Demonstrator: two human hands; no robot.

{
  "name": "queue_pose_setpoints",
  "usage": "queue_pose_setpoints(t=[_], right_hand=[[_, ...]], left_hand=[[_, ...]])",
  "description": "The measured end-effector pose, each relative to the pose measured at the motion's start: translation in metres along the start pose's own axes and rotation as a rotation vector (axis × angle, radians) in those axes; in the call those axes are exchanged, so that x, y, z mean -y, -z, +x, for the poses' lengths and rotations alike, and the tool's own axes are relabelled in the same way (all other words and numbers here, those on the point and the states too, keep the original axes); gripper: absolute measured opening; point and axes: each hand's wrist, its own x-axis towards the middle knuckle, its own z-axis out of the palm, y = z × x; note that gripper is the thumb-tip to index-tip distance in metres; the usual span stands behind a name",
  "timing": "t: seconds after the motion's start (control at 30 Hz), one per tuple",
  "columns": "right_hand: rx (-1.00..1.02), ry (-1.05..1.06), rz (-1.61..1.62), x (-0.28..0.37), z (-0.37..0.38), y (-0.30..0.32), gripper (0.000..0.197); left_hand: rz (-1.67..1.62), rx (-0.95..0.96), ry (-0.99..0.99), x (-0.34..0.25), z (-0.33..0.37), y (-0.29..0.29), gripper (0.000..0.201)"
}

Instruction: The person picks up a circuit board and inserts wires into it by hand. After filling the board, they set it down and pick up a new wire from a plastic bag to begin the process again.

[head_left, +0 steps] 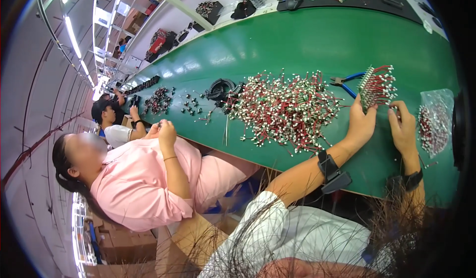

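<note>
My left hand (361, 122) is closed around the lower end of a panel of small circuit boards (368, 88). Rows of short red wires with white connectors stick out from the panel's right side. Close to those wires, my right hand (403, 126) has its thumb and fingertips drawn together. Whatever is between them is too small to make out. A pair of blue-handled pliers (351, 82) lies just left of the panel. Left of my left hand spreads a big heap of red-wired pieces with white connectors (282, 107).
A clear plastic bag of similar pieces (434, 124) lies at the right. Further left are a black coiled cable (218, 89) and small black parts (157, 101). A co-worker in pink (144, 184) sits at my left. A black mat (347, 0) lies along the green table's (238, 45) far side.
</note>
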Motion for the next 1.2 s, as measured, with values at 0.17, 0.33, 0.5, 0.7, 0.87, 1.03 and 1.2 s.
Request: queue_pose_setpoints(t=[0.17, 0.33, 0.5, 0.7, 0.87, 1.03, 1.2], right_hand=[[-0.081, 0.107, 0.191, -0.008, 0.0, -0.001, 0.011], [0.001, 0.134, 0.111, 0.004, -0.004, 0.015, 0.007], [0.031, 0.113, 0.112, 0.014, -0.005, 0.006, 0.016], [0.096, 0.071, 0.18, 0.016, -0.007, 0.006, 0.013], [0.033, 0.071, 0.174, 0.011, -0.009, 0.005, 0.013], [-0.03, 0.118, 0.147, 0.001, -0.008, -0.002, 0.015], [-0.028, 0.122, 0.079, -0.004, -0.006, -0.008, 0.017]], left_hand=[[0.001, -0.054, -0.027, -0.006, 0.003, -0.005, 0.026], [-0.01, -0.083, 0.056, 0.0, -0.002, -0.01, 0.029], [0.18, -0.116, 0.151, -0.002, 0.0, 0.005, 0.026], [-0.208, 0.015, 0.2, -0.011, -0.005, -0.004, 0.028], [-0.219, 0.037, 0.176, -0.01, -0.005, -0.008, 0.034], [-0.265, 0.064, 0.182, -0.009, -0.008, -0.012, 0.037], [-0.188, 0.128, 0.16, -0.007, -0.01, -0.009, 0.039]])
